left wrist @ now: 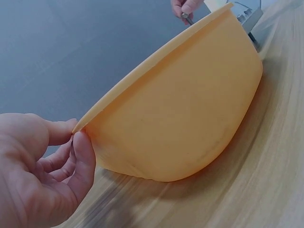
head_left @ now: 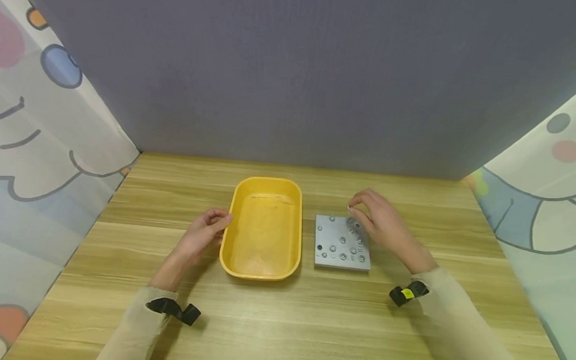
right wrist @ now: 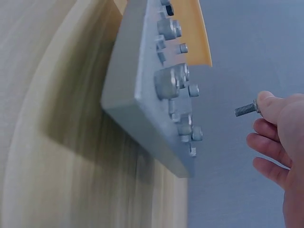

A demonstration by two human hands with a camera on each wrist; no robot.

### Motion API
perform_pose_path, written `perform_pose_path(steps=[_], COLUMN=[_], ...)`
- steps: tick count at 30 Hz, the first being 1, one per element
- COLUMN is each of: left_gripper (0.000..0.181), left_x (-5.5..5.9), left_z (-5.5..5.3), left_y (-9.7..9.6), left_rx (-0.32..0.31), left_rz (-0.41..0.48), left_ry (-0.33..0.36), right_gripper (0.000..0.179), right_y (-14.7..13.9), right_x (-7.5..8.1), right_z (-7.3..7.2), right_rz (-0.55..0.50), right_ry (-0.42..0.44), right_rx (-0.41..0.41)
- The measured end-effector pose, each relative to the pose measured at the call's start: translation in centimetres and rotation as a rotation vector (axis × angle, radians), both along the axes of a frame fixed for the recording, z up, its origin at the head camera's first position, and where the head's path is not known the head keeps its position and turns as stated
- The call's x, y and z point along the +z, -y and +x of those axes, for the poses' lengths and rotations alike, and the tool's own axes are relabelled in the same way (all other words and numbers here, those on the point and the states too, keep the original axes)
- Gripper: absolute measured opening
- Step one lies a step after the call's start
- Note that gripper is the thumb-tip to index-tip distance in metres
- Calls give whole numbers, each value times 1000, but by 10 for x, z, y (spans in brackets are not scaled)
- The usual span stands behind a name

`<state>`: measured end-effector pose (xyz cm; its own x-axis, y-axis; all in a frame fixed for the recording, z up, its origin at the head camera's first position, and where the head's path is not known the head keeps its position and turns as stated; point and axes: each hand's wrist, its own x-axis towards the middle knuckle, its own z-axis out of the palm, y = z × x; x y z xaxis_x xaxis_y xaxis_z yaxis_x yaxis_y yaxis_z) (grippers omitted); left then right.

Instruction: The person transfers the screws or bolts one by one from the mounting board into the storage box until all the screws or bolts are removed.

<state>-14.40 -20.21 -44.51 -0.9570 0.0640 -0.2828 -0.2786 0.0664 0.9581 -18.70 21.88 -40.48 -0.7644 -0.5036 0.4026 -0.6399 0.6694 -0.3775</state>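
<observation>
A yellow tray (head_left: 259, 274) stands on the wooden table. My left hand (head_left: 205, 231) pinches its left rim between thumb and fingers, as the left wrist view (left wrist: 45, 166) shows up close. Right of the tray lies a grey metal block (head_left: 325, 235) with several bolts and nuts set in its top face. Above the block's far right corner, my right hand (head_left: 376, 218) pinches a small threaded bolt (right wrist: 245, 109) between thumb and forefinger. The bolt's shank sticks out past the fingertips, apart from the block; its head is mostly hidden by them.
The wooden table (head_left: 278, 324) runs back to a grey wall panel (head_left: 295, 80). Cartoon-printed curtains hang on the left (head_left: 45, 129) and right (head_left: 563, 193). A black strap with a small camera sits on each wrist.
</observation>
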Motion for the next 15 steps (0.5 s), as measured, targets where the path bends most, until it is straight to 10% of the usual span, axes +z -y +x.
perform_pose_path(steps=[15], left_gripper=[36], left_x=[3], left_z=[3], left_y=[0], left_rx=[0], left_rz=[-12], left_ry=[2], right_gripper=[18], right_y=[17], right_x=[7], right_z=[-3], right_rz=[42], right_ry=[50], right_rx=[2])
